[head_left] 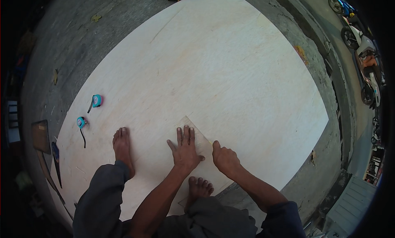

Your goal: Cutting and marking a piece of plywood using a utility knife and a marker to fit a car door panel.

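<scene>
A large pale plywood sheet lies flat under my hands and bare feet. My left hand is spread open, pressing down on a flat, straight-edged wooden piece that lies on the sheet. Just to the right, my right hand is closed in a fist beside that piece's edge. A thin yellow tip pokes out by its thumb; the rest is hidden in the fist, so I cannot tell its kind.
Two turquoise tape measures lie on the sheet at the left, near my left foot. My right foot rests behind my left hand. A dark long-handled tool lies at the far left. Motorcycles stand beyond a gutter, right.
</scene>
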Demonstrator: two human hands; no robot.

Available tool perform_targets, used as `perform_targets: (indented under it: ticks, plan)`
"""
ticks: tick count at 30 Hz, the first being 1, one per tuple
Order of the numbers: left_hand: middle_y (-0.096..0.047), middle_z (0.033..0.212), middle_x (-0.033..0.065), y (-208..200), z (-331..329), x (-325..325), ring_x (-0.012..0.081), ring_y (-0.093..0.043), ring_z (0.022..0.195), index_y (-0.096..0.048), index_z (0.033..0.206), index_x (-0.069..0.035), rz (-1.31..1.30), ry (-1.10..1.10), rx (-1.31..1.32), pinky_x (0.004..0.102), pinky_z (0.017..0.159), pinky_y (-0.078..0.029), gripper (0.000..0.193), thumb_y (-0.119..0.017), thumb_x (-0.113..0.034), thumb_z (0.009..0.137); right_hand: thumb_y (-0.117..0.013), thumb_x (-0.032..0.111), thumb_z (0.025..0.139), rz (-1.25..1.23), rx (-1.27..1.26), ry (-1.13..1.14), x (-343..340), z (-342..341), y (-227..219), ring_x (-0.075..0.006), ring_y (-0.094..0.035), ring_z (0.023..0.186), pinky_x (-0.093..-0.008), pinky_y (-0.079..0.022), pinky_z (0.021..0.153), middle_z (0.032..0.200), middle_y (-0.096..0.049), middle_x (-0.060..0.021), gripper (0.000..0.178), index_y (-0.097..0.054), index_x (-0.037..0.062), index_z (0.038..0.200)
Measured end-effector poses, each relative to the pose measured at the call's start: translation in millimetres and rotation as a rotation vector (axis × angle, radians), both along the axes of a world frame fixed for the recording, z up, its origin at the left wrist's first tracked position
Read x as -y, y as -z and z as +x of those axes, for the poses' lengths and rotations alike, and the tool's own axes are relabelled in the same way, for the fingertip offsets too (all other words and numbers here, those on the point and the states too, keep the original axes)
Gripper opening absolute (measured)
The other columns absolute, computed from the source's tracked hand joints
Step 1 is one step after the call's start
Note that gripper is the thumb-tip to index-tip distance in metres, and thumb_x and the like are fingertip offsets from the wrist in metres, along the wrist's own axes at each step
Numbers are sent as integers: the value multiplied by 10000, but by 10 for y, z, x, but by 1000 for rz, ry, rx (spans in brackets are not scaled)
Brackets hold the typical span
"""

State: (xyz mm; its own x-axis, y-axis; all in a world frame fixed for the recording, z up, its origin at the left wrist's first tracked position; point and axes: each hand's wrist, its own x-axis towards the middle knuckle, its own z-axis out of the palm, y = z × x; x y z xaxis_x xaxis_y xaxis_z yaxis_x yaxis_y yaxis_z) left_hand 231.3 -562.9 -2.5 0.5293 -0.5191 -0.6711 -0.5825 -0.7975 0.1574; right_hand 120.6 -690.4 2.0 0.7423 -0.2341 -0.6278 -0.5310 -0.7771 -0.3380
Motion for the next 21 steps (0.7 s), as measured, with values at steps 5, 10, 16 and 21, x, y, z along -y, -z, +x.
perform_targets:
  ticks: [5,10,16,21]
  plan:
    - [-57,1722,134,18,2,-20,352,-21,1591,-112,1637,-56,7,-15,13,745,1171,-179,1284,-850,-557,714,-499,117,984,-46,21,-5,-35,-298,61,-418,-724,691,-511,-597,619,748,-694,-219,144,-451,11,1069]
    - [-37,1727,125,16,3,33,346,-7,1592,-95,1641,-67,36,0,10,734,1180,-178,1296,-845,-573,713,-494,117,985,-45,-11,-11,31,-669,-27,-407,-717,659,-517,-585,584,734,-691,-213,133,-449,13,1056]
    - [-52,1727,120,34,-20,4,348,-21,1591,-99,1642,-71,49,17,31,733,1166,-215,1301,-836,-599,710,-499,118,980,-51,-99,-5,31,-1315,-179,-396,-720,659,-510,-579,568,722,-693,-200,131,-453,18,1051]
    - [-49,1730,115,44,-17,0,343,-16,1594,-100,1644,-77,41,-1,46,740,1168,-198,1300,-857,-558,704,-508,102,965,-57,-102,56,13,-1719,-207,-394,-723,660,-506,-579,564,727,-699,-201,138,-461,10,1057]
